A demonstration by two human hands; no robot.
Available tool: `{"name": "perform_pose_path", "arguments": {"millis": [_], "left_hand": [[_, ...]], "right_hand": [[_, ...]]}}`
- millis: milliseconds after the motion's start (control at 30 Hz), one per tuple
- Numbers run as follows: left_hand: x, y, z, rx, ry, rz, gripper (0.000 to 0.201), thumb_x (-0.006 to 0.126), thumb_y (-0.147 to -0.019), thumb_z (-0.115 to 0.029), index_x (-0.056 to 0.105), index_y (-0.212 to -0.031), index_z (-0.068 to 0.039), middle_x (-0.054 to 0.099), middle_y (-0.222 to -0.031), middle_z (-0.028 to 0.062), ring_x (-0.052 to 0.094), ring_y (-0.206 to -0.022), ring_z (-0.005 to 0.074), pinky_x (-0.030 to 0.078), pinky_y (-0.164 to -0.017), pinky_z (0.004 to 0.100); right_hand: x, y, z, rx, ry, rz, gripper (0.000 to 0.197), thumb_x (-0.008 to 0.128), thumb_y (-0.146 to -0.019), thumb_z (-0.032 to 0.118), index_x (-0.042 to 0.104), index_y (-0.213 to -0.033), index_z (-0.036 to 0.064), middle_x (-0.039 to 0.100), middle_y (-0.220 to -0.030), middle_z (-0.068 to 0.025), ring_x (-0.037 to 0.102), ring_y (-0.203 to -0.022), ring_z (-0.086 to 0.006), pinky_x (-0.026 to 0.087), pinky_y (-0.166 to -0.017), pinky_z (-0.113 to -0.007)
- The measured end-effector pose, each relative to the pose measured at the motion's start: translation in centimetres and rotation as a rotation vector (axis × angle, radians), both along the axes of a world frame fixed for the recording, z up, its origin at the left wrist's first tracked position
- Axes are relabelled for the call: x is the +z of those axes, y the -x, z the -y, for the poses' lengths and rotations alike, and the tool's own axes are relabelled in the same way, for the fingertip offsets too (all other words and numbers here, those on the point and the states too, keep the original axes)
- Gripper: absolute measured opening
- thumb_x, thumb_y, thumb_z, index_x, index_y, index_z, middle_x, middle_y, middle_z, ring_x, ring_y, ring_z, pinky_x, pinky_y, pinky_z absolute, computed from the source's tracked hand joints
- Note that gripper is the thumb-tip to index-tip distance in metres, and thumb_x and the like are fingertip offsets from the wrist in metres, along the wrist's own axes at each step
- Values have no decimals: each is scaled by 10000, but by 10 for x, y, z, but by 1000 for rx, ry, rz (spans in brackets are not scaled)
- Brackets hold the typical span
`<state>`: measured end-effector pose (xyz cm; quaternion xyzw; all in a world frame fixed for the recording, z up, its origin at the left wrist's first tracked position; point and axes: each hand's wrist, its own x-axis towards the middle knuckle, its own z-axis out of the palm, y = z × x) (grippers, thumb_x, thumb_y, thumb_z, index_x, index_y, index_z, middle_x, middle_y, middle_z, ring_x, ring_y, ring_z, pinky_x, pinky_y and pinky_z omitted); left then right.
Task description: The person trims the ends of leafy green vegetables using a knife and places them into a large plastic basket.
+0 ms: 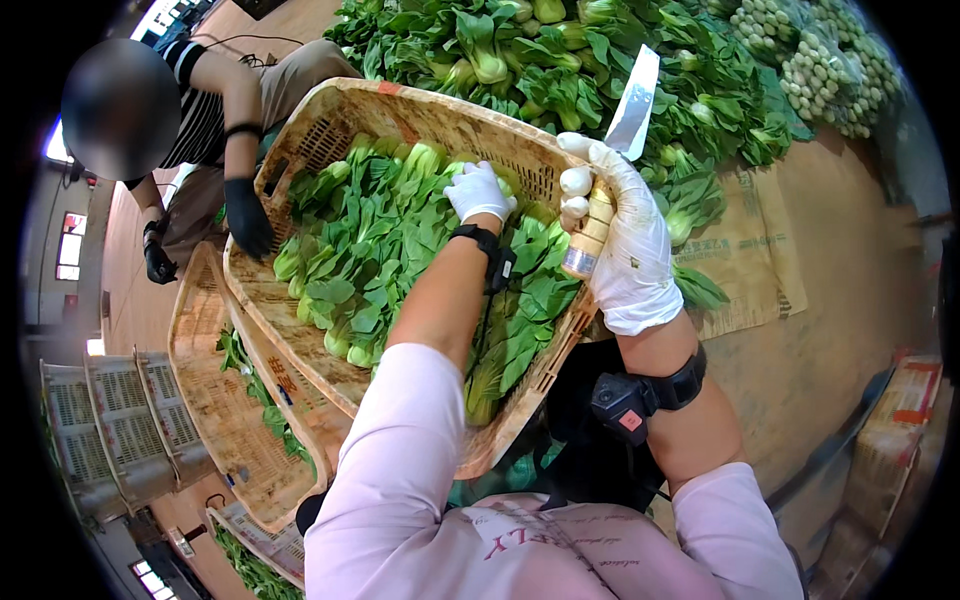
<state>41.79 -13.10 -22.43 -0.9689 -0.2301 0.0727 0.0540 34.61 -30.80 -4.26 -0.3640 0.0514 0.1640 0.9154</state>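
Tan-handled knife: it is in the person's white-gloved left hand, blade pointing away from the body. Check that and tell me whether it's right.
Not quite: the hand is wrong. The head view shows the tan-handled knife in the white-gloved right hand, pointing away from the body.

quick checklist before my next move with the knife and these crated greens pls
1. Knife secure: ok, right hand wrapped around its handle.
2. Blade away from left hand: ok, it points away.
3. Both hands gloved: ok, white gloves.
4. Left hand's grip on the greens: cannot tell, fingertips hidden.
5. Co-worker's hand away from the crate: not ok, black-gloved, right by its left rim.
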Motion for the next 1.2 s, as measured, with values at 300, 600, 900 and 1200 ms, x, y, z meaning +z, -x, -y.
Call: {"name": "perform_pose_path", "arguments": {"millis": [300,600,900,1200], "left_hand": [[47,118,-103,-151,834,767,661,829,-615,-294,537,-1134,-7,559,-1095,140,543,-1032,264,421,-923,360],[171,300,-102,-110,1570,1000,919,845,-627,-322,292,-1331,-113,406,-1320,84,394,-1244,216,306,-1060,368],[198,462,-116,14,890,1169,960,860,-563,-175,356,-1367,-26,502,-1269,126,506,-1168,229,404,-1008,353],[191,568,-170,324,529,1256,797,808,-670,-118,365,-1326,-20,565,-1204,108,580,-1089,197,489,-913,319]], "right_hand": [[13,20,-21,178,144,156,264,594,-916,232,608,-1051,6,650,-805,-47,597,-684,-111,477,-634,-213],[-2,123,-116,475,587,803,245,586,-909,230,552,-1064,43,604,-847,-113,593,-772,-236,461,-726,-323],[21,210,-158,359,732,1544,322,643,-694,49,587,-1007,100,593,-799,-105,595,-716,-332,488,-597,-382],[42,326,-262,247,716,2007,193,692,-724,209,543,-821,135,508,-656,-37,566,-572,-229,442,-492,-343]]}}
